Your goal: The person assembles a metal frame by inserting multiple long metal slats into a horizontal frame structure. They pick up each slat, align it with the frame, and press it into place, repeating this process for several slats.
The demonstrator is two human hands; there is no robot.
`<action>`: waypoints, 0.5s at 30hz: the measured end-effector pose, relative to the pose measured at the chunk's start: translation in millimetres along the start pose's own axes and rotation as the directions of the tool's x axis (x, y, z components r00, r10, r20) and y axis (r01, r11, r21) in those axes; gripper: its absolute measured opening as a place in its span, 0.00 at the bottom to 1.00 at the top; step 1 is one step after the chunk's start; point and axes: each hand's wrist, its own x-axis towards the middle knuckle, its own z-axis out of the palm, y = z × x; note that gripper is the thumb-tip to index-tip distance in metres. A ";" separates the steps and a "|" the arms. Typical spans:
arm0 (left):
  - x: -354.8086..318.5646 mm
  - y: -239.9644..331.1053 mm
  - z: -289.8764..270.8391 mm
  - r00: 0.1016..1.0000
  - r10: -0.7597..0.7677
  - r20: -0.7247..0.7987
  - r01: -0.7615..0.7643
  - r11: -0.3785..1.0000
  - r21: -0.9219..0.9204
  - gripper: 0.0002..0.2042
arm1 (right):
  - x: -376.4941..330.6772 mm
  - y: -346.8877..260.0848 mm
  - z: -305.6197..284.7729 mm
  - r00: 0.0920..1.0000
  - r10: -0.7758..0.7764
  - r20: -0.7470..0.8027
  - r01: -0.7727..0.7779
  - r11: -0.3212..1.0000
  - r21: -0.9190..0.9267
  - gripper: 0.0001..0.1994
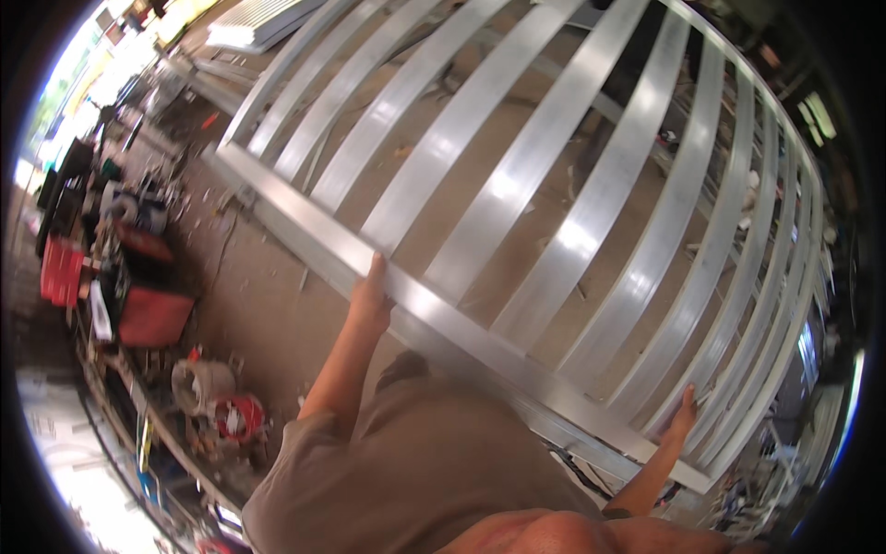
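Note:
A large silvery metal slatted frame [503, 189] spans the view in front of me, its long flat bars running away from a near rail [291, 205]. My left hand [371, 295] is closed around that rail left of my body, its thumb on top and the other fingers mostly hidden. Farther right, my right hand [681, 420] grips the frame among the bars close to its right end. The thumb there points up, while the fingers behind are largely out of sight.
Below the bars shows a brown, littered floor [254, 286]. To the left are a red box [155, 317], a red crate [61, 270], a whitish bucket [196, 386] and a red bucket [238, 417]. Ribbed metal sheets [258, 23] lie at the far left.

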 end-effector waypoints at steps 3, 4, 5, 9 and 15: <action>-8.7 -23.9 -11.7 0.992 0.004 -0.127 0.007 0.996 0.087 0.30 | 5.0 31.5 3.7 0.996 0.086 0.016 -0.086 0.996 -0.018 0.45; -12.0 -29.0 -17.5 0.990 0.027 -0.140 -0.012 0.994 0.109 0.31 | 5.9 43.3 6.6 0.996 0.087 0.024 -0.085 0.995 -0.046 0.45; -11.2 -33.1 -20.3 0.987 0.023 -0.156 -0.002 0.992 0.129 0.32 | 7.7 53.4 8.3 0.996 0.084 0.033 -0.081 0.994 -0.068 0.45; -4.7 -45.1 -33.5 0.971 -0.025 -0.239 0.071 0.980 0.184 0.36 | 9.9 90.6 12.5 0.974 0.225 0.022 -0.222 0.970 -0.099 0.49; 14.5 -91.1 -48.5 0.967 -0.096 -0.235 0.146 0.968 0.205 0.43 | 19.3 112.1 6.6 0.973 0.227 0.034 -0.222 0.969 -0.110 0.54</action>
